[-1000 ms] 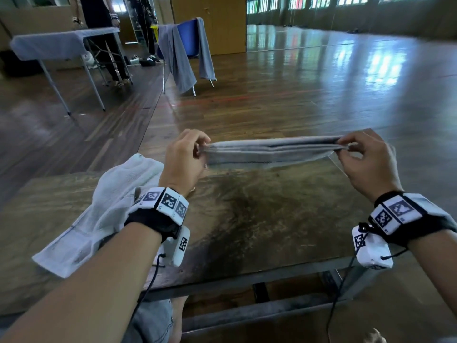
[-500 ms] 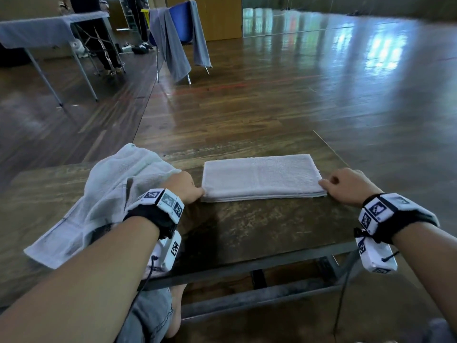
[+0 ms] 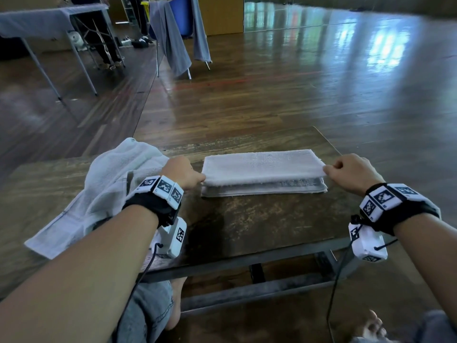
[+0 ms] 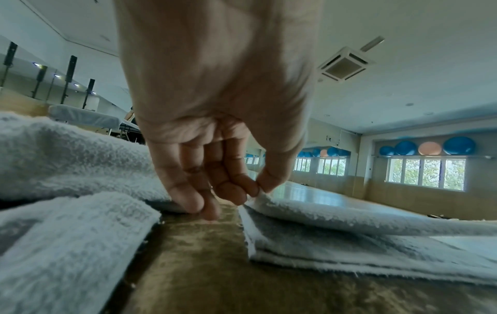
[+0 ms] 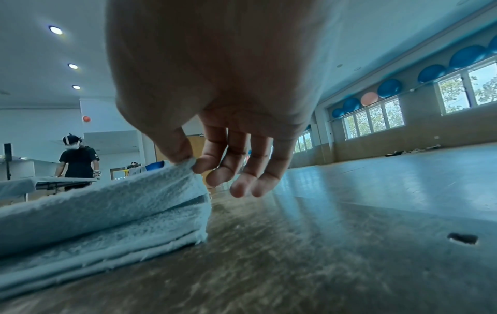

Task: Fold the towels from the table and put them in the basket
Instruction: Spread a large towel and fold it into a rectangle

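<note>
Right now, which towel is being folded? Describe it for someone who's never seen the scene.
On the wooden table, right of the crumpled towel, lies the folded towel. It alone is a flat rectangle, its top layer pinched at the ends by left hand and right hand.

Two towels are seen on the desk [image 3: 247, 219]: one folded towel [image 3: 262, 167] at the right and one unfolded towel [image 3: 108, 184] at the left. Two hands are counted, the left hand [image 3: 183, 173] and the right hand [image 3: 351, 172]; each one pinches one near corner of the folded towel. Far on the floor, one second table [image 3: 49, 21] covered with cloth and one blue chair [image 3: 184, 13] with one grey cloth [image 3: 170, 43] are seen.
</note>
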Tool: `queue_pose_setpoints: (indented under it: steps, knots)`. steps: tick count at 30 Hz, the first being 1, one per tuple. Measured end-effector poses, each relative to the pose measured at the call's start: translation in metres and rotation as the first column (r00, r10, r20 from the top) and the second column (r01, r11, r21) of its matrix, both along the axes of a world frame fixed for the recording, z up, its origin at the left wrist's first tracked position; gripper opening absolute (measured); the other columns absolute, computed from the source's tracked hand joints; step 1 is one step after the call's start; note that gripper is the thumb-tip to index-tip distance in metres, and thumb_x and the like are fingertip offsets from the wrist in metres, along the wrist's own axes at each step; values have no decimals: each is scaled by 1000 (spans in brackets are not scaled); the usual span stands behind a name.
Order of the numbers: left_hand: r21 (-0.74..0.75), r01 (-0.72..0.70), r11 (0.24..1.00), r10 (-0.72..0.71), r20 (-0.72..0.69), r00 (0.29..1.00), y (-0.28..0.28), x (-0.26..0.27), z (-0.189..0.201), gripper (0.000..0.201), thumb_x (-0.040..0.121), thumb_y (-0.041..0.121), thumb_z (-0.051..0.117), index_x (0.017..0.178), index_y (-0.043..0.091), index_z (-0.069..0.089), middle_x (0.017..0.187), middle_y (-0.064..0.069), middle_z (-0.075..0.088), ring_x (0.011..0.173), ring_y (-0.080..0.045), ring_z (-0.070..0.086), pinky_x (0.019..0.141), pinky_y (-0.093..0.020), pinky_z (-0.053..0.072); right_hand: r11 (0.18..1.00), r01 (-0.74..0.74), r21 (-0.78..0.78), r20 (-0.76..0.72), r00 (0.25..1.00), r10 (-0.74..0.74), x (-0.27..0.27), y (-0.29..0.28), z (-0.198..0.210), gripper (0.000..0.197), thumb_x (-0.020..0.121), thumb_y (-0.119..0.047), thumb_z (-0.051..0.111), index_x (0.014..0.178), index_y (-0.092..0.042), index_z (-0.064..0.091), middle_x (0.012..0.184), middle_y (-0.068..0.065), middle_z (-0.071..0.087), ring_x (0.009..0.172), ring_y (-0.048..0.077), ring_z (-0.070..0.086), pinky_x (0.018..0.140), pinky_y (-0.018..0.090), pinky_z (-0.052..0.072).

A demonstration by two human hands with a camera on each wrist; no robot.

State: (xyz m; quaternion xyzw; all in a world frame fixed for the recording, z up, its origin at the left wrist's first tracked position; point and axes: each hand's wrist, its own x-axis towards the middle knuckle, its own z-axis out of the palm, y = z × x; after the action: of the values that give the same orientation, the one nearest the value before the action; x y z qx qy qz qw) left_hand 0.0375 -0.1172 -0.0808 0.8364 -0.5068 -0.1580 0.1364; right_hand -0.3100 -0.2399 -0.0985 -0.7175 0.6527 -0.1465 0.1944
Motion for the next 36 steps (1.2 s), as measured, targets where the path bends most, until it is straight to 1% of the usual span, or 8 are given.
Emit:
queue_pose_setpoints:
  steps: [5, 9, 13, 17, 22, 28, 33, 36]
  knots:
    - [50, 30, 998, -34, 75, 997, 1, -2, -9, 23, 77, 23, 70, 63, 10, 57, 63, -7, 58, 61, -24, 56, 58, -35, 48, 1000, -25, -8, -108, 994, 24, -1, 11, 1, 24, 81, -34, 59, 61, -21, 53, 78, 3, 60, 77, 29, 60, 82, 46, 53]
    - [-145, 272, 951, -258, 114, 960, -6, -7, -18, 6, 81, 18, 67, 84, 12, 66, 87, -2, 66, 79, -19, 59, 68, -31, 43, 962, -233, -139, -68, 972, 226, -1, 8, -6, 3, 90, -31, 59, 90, -29, 61, 101, -2, 65, 91, 21, 59, 86, 39, 49]
    - [-23, 460, 888, -458, 65, 887, -13, -24, -27, 10, 89, 26, 63, 99, 25, 66, 102, 5, 60, 90, -14, 56, 79, -28, 44, 866, -501, -8, -110, 861, 497, 12, 11, -16, 23, 98, -32, 58, 117, -25, 68, 119, -2, 63, 112, 16, 54, 99, 37, 42]
    - [121, 467, 876, -478, 91, 874, -18, -33, -28, 18, 91, 35, 61, 97, 21, 71, 99, 5, 66, 91, -15, 60, 85, -35, 52, 884, -461, 75, -221, 857, 466, 24, 12, -10, 27, 96, -43, 54, 96, -24, 74, 105, 1, 64, 108, 22, 58, 100, 45, 45]
    - [167, 370, 914, -390, 108, 914, -20, -47, -29, 51, 89, 55, 54, 54, 18, 61, 52, 10, 60, 53, -10, 57, 53, -27, 43, 877, -469, 107, -277, 833, 479, 36, 18, 4, 42, 84, -59, 57, 58, -31, 73, 52, -11, 65, 54, 6, 59, 69, 35, 57]
    - [109, 452, 886, -464, 152, 873, -17, -71, -41, 30, 87, 52, 58, 104, 28, 54, 116, 0, 43, 115, -19, 39, 91, -40, 44, 790, -613, 15, -167, 778, 606, 59, 28, -4, 25, 88, -53, 64, 106, -36, 64, 110, -14, 61, 95, 4, 56, 85, 31, 49]
    - [141, 396, 907, -416, 161, 895, -19, -79, -39, 38, 74, 61, 65, 86, 27, 54, 99, 3, 40, 107, -21, 41, 84, -37, 44, 770, -635, 57, -259, 736, 626, 71, 33, -5, 28, 81, -62, 63, 95, -38, 64, 94, -19, 57, 98, 7, 57, 87, 34, 48]
    - [115, 428, 896, -443, 192, 876, -16, -86, -41, 59, 68, 70, 67, 100, 26, 46, 113, 0, 34, 113, -21, 32, 94, -42, 41, 743, -670, 9, -169, 731, 661, 79, 43, -8, 62, 78, -60, 69, 130, -31, 52, 120, -12, 58, 116, 12, 53, 97, 33, 46]
